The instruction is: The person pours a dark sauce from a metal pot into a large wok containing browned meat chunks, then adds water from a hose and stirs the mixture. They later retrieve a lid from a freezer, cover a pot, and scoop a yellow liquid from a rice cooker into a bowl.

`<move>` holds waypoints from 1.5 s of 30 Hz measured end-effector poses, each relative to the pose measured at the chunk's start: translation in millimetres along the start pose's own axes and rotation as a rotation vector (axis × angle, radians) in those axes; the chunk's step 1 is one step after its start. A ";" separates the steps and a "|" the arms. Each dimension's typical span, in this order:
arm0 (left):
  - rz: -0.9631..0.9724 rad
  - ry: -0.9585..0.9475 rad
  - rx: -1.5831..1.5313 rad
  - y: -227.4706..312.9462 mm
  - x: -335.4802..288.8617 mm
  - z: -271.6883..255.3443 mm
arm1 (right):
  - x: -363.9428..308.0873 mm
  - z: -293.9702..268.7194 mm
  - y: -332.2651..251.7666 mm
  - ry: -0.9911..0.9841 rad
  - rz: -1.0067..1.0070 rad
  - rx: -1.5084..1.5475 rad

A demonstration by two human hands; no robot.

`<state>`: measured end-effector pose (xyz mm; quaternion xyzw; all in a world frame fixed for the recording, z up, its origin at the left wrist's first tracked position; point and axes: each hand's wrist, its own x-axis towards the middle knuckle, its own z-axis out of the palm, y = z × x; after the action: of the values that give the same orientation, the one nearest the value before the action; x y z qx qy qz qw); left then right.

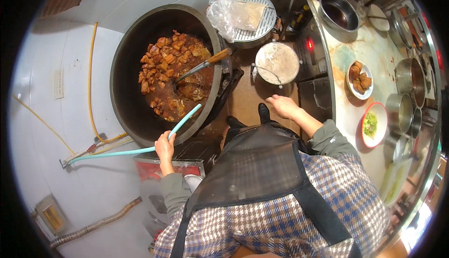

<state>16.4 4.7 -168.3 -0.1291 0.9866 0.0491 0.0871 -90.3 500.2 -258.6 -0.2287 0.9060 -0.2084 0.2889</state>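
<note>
Left of frame center, the left hand (164,146) grips a mint-green hose (117,153) over a large pot (125,71); at center, the right hand (284,106) hangs loosely spread.

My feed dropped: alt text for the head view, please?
The left hand grips a pale turquoise hose, its end over a large dark round pot holding brown food chunks and a wooden-handled metal tool. The right hand, seemingly empty, hovers near a round off-white surface.

no legible txt, red display (310,44) prob. blurred
</note>
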 end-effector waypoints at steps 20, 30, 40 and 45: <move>-0.103 0.113 -0.119 -15.2 -31.0 26.3 | -129.9 89.6 -11.9 -0.050 0.272 0.299; -0.167 0.167 -0.182 -21.1 -48.1 29.4 | -101.6 70.2 -33.6 -0.008 0.100 0.252; -0.215 0.236 -0.248 -16.4 -57.4 24.6 | -56.8 22.8 -50.9 -0.089 -0.002 0.180; -0.206 0.354 -0.189 -14.8 -63.3 30.0 | 20.0 -25.5 -77.6 -0.008 -0.258 0.046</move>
<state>85.3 9.6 -187.1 -0.2433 0.9591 0.1087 -0.0955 -97.9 433.0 -208.6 -0.3374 0.8629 -0.2634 0.2686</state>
